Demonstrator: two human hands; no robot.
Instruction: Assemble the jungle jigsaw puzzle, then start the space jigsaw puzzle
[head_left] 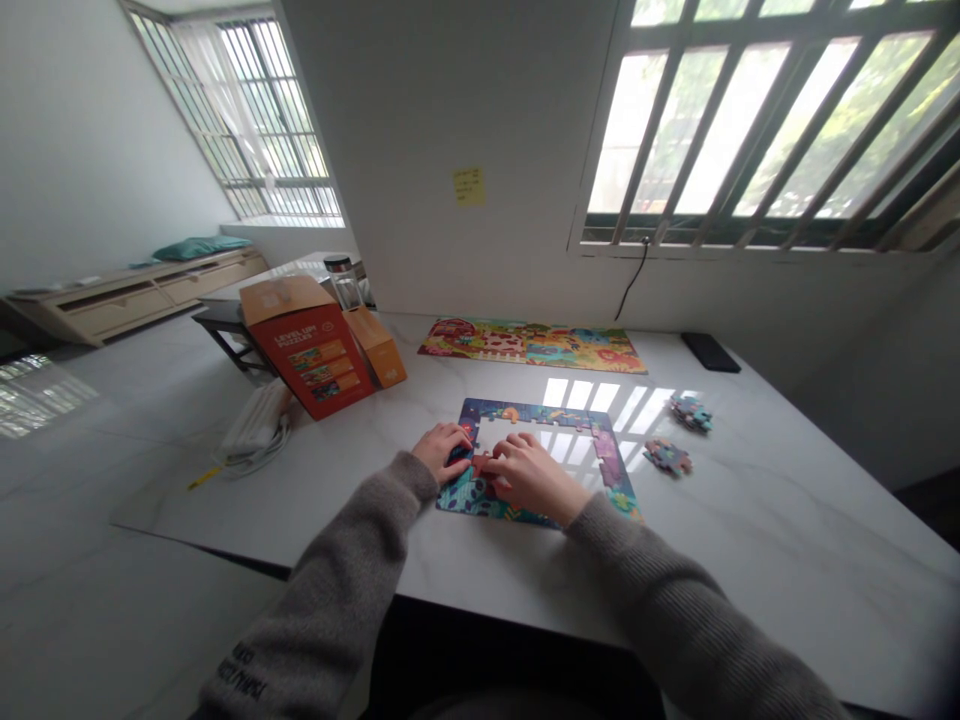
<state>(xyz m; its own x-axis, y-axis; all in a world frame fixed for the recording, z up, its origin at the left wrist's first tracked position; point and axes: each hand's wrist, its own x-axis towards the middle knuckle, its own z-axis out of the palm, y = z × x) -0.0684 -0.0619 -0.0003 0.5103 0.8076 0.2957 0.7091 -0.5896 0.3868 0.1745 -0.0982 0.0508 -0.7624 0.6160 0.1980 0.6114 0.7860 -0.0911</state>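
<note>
A jigsaw puzzle border (480, 499) lies assembled on the white marble table (757, 520), with bare tabletop showing through its middle. My left hand (442, 450) rests over the border's left side, curled on a dark blue part, and I cannot tell whether it grips a piece. My right hand (529, 475) is just to its right, with its fingers on a red puzzle piece (481, 464) at the inner edge. Two small heaps of loose puzzle pieces (690, 412) (667, 457) lie to the right of the border, beyond my reach of touch.
A finished colourful puzzle (532, 345) lies at the table's far side. To the left stand a red-orange puzzle box (307, 347) and its lid or sleeve (375, 347). A glass jar (343, 282), white cable bundle (255, 430) and dark phone (711, 351) are nearby.
</note>
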